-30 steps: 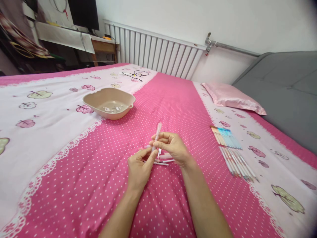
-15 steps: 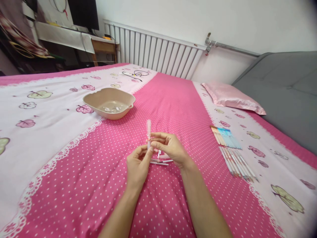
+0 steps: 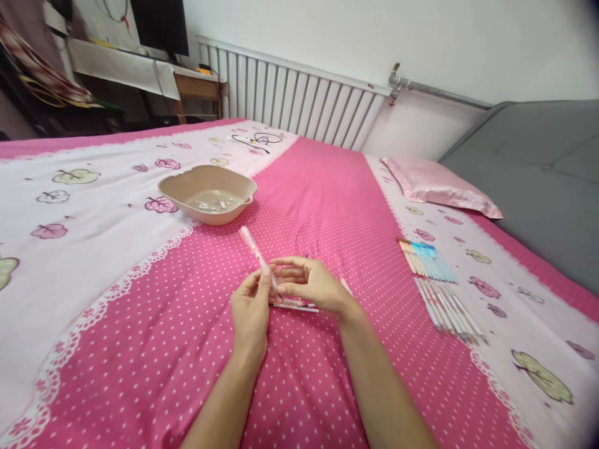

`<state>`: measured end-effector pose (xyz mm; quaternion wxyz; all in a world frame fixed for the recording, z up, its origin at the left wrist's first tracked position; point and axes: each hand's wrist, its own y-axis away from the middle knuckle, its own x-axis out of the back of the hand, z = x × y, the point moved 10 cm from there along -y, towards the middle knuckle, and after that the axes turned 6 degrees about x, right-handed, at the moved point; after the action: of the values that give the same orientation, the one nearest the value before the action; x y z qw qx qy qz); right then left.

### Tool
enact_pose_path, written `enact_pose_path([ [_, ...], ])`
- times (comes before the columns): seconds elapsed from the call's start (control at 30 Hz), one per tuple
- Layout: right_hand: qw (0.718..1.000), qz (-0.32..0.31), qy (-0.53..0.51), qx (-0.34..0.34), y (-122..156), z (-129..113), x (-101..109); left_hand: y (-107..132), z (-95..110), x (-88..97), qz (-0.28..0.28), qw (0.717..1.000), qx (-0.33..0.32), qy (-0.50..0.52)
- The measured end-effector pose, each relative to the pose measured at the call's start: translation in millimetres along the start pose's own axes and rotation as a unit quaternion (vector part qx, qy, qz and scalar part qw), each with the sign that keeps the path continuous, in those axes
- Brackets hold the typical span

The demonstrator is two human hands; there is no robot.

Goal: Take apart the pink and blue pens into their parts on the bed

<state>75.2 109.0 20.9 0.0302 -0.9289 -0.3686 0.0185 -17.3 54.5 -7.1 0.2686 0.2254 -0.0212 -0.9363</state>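
Observation:
A pale pink capped pen (image 3: 253,244) is pinched between the thumb and fingers of my left hand (image 3: 251,302). Its cap end leans up and to the left, and its lower end points down between my hands. My right hand (image 3: 321,288) is close by on the right, fingers stretched and thumb apart, close to the pen's lower end; whether it touches the pen I cannot tell. Under my hands, partly hidden, lie several pink pen parts (image 3: 292,302) and a thin white stick (image 3: 299,308) on the pink dotted bedspread (image 3: 187,337).
A beige basin (image 3: 210,215) with small white pieces (image 3: 215,204) inside stands ahead on the left. Rows of blue and orange pens (image 3: 425,259) and whitish pens (image 3: 447,305) lie to the right. Farther back are a pink pillow (image 3: 440,187) and a black cable (image 3: 257,140).
The pen has tipped from upright to leaning left. My left hand has shifted slightly left, and the fingers of my right hand have come off the pen's middle and moved lower.

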Motion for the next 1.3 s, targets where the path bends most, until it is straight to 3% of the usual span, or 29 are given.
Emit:
enact_pose_path([
  [0.3,0.999,-0.009,-0.006,-0.033,4,5,-4,0,-2,1.2,0.014,0.999,0.021,0.019],
  [0.57,0.998,-0.032,0.01,-0.046,6,5,-2,-1,4,5.8,0.034,0.998,0.002,0.056],
  [0.73,0.996,-0.007,0.056,-0.066,11,2,8,-4,2,11.4,0.046,0.995,0.015,0.088],
  [1.0,0.993,-0.003,0.115,-0.04,8,-2,11,-5,1,14.0,0.047,0.994,0.011,0.097],
  [1.3,0.98,0.058,0.191,-0.019,3,8,32,-5,1,14.0,0.051,0.993,0.006,0.105],
])
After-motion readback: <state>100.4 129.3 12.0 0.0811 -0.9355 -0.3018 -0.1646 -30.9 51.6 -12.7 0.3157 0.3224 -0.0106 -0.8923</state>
